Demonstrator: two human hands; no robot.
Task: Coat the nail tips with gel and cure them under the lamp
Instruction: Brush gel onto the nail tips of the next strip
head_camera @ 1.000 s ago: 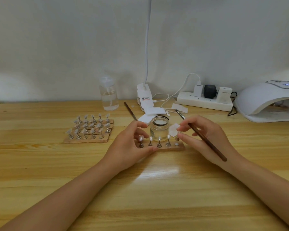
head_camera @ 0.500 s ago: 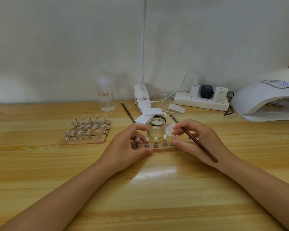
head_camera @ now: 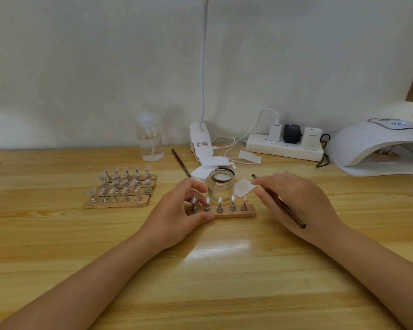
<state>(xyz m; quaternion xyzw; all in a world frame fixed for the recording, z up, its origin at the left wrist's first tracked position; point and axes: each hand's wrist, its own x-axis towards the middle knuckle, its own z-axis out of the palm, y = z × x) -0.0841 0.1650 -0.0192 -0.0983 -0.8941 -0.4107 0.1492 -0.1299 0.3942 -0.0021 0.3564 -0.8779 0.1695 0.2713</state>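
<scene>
Five nail tips (head_camera: 219, 200) upright on metal stands along a wooden strip (head_camera: 248, 213), mid-desk (head_camera: 200, 270), just in front of an open gel jar (head_camera: 219, 185). Lamp (head_camera: 367, 144) well apart at far right, something already inside its mouth, too dim to make out.

Judged step: steadying the strip before brushing gel on, or before carrying it over to cure; whether these tips are already coated cannot be told.

To do it well: keep the strip pinned flat so stands do not topple. Load little gel from the jar, stroke base to free edge, stay off the stand. Slide rather than lift when moving toward the lamp.

Left hand (head_camera: 177, 215) curled at the strip's left end, thumb along the front edge, fingers arched over the leftmost stand, pinching that end. Right hand (head_camera: 293, 203) just right of the strip, fingers loosely curled round a brush (head_camera: 284, 207), handle pointing back toward the wrist, bristle end up by a white pad (head_camera: 243, 188). Both forearms low, angled in from the near corners.

Further out: more strips of tips (head_camera: 119, 189) at left, bottle (head_camera: 149, 139), power strip (head_camera: 284, 148) at the wall.
</scene>
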